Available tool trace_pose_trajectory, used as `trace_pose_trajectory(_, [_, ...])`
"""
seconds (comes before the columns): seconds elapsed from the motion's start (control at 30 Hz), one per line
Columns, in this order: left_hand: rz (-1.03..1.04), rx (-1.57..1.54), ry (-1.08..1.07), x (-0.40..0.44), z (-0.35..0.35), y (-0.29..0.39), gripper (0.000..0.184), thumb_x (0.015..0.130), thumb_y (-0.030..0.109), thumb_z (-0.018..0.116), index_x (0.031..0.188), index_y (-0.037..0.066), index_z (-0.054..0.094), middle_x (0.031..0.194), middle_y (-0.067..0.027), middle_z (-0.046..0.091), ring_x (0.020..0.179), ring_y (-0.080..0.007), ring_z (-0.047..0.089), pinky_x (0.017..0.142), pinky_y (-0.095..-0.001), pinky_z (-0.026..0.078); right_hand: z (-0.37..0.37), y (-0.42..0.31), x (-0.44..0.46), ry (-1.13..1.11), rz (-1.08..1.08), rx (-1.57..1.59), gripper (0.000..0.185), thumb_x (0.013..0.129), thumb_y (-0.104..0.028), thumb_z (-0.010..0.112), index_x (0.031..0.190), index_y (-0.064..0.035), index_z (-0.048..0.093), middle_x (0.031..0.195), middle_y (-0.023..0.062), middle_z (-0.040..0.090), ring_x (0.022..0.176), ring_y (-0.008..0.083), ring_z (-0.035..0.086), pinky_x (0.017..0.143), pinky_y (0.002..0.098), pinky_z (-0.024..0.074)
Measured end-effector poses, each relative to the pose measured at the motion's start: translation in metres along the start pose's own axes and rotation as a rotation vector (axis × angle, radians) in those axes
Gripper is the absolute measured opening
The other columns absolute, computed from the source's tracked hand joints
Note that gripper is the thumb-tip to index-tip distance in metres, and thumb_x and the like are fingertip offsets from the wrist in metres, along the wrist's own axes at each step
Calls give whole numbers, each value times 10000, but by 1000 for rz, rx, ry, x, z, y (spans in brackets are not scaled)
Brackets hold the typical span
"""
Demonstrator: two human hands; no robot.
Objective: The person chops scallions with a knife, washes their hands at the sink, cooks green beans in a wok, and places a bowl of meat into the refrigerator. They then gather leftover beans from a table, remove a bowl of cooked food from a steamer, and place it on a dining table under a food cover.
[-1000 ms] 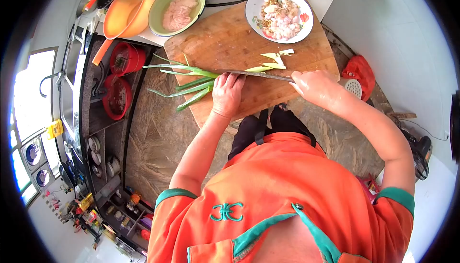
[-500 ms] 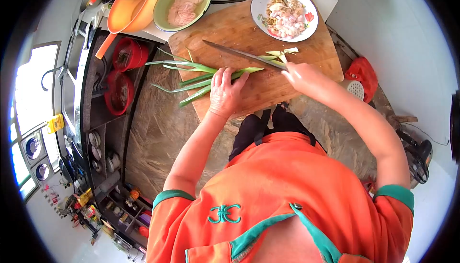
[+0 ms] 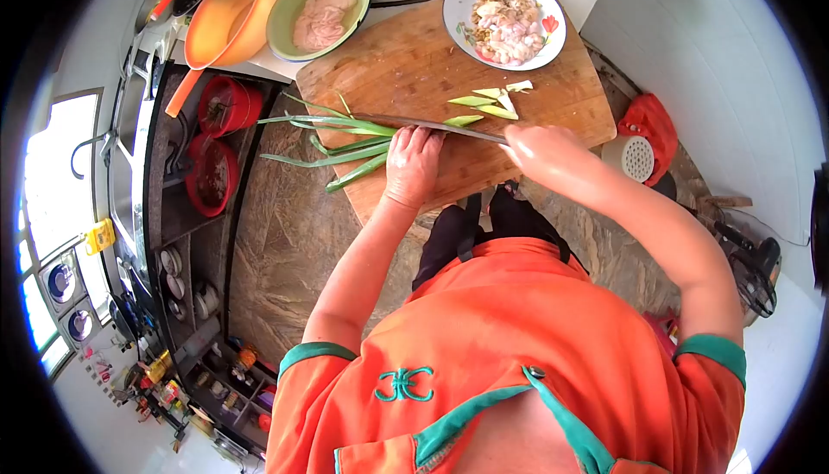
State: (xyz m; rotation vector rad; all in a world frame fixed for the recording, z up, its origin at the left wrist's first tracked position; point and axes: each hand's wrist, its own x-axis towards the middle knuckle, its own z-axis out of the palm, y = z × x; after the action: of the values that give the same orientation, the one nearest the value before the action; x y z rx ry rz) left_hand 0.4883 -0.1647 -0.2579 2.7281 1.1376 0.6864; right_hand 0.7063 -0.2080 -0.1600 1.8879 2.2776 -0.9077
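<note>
My left hand (image 3: 414,166) presses a bunch of green onions (image 3: 354,154) down on the wooden cutting board (image 3: 406,51), its fingers curled over the stalks. In my right hand (image 3: 544,150) is the handle end of a long knife (image 3: 471,131); the handle itself is hidden by the fingers. The blade points left and lies across the stalks, close against my left fingertips. Several slanted cut pieces of green onion (image 3: 496,111) rest on the board beyond the knife.
A floral plate (image 3: 462,42) of chopped meat sits on the board's far right. At the back left are a green bowl (image 3: 283,32) with pale minced meat and an orange ladle-like pot (image 3: 207,42). A perforated white container (image 3: 637,159) stands below, right of the board.
The knife has moved left and nearer to me, from beside the stalk ends to close against my left fingers. Another cut piece lies apart on the board. My left fingers have curled in.
</note>
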Motion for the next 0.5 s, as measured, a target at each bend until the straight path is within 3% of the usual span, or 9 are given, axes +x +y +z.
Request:
trace_pose_trajectory(0.17, [9, 19, -26, 0, -5, 4, 219, 688, 120, 528, 893, 87, 598, 939, -77, 561, 889, -247, 522, 823, -391, 399, 19, -15, 41, 162, -115, 72, 257, 850, -255, 473, 776, -13, 519, 673, 193, 579, 652, 378, 574, 575, 477, 446])
trace_pose_trajectory(0.37, [136, 76, -138, 0, -31, -21, 340, 646, 137, 574, 984, 157, 609, 924, -62, 546, 879, -244, 510, 794, -393, 387, 8, 24, 5, 122, 55, 87, 269, 869, -255, 456, 797, 1, 499, 660, 222, 561, 648, 406, 553, 574, 482, 429])
trace_pose_trajectory(0.5, [64, -38, -77, 7, -14, -1, 306, 691, 149, 524, 989, 111, 584, 951, -79, 523, 870, -261, 506, 783, -391, 393, -6, 20, -16, 154, 99, 28, 258, 864, -227, 455, 762, 7, 492, 630, 210, 566, 614, 388, 569, 557, 476, 436])
